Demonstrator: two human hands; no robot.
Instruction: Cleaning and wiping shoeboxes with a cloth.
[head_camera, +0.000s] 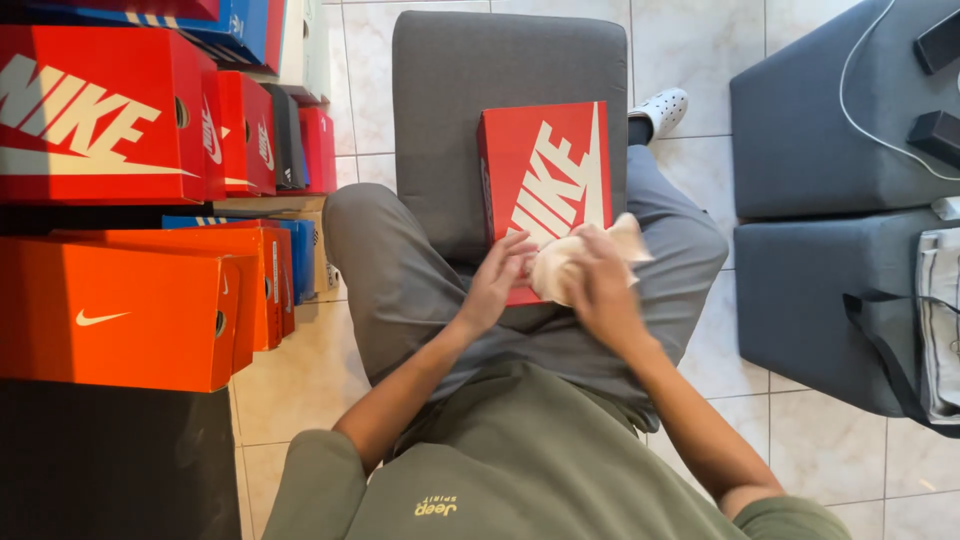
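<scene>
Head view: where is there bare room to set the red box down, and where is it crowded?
Bare grey cushion lies beyond and left of the red shoebox. Tiled floor runs bare between that cushion and the grey seats on the right. Stacked shoeboxes crowd the left. The left hand and right hand, with its cloth, cover the box's near end.

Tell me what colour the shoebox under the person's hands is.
The shoebox is red with a large white logo on its lid, seen best in the head view.
</scene>
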